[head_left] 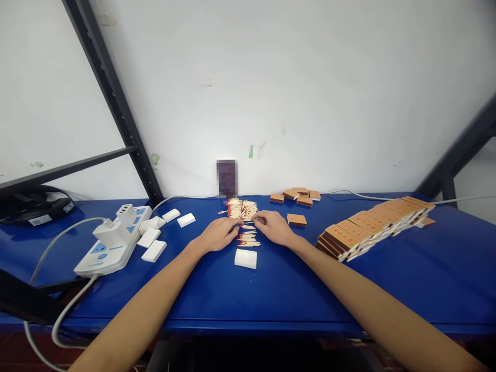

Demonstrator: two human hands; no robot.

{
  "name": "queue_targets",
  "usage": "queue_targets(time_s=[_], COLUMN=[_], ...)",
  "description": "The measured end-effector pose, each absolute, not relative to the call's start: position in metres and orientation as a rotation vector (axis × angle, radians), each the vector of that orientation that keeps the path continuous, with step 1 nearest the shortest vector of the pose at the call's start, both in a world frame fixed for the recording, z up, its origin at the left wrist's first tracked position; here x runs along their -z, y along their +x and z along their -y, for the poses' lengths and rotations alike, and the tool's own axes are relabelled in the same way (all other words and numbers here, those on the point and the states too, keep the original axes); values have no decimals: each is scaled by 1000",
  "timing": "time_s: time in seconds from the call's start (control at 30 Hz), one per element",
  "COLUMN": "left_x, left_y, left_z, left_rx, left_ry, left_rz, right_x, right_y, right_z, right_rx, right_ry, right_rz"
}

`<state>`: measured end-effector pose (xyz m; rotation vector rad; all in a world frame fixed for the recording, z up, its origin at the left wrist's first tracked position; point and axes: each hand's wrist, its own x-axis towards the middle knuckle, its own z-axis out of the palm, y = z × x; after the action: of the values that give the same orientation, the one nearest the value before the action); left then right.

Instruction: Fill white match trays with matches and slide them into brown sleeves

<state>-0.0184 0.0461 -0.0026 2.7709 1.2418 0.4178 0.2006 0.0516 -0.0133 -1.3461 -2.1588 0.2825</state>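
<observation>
A heap of red-tipped wooden matches point(242, 207) lies in the middle of the blue table. My left hand point(221, 233) is at the red-headed side of the matches, its fingers curled and closed at the match ends. From the opposite side my right hand point(273, 227) closes its thumb and fingers at the plain ends of the matches. How many matches the fingers hold is too small to make out. A smaller row of matches point(248, 239) lies nearer to me, between both hands. Just in front of it is a white matchbox tray point(245, 259).
Stacked matchboxes point(372, 222) form a long slanting row on the right. A single matchbox point(296, 220) and a small pile of matchboxes point(297, 194) lie behind my right hand. White trays point(154, 251) and a power strip point(116, 248) with cables are on the left.
</observation>
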Motion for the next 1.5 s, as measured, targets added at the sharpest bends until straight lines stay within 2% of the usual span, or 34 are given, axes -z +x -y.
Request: queue_targets(time_s=[0.6, 1.23, 1.5], left_x=[1, 0, -2], left_y=[-16, -16, -14], left_z=[-47, -47, -45], left_rx=[-378, -437, -415], left_ry=[2793, 2718, 2754], left_rz=[-1201, -1251, -1242], right_x=[10, 11, 15], right_y=[199, 208, 200], right_z=[-49, -42, -54], right_rx=[-137, -254, -247], right_ry=[-1461, -1253, -1354], right_rz=[2285, 2265, 2105])
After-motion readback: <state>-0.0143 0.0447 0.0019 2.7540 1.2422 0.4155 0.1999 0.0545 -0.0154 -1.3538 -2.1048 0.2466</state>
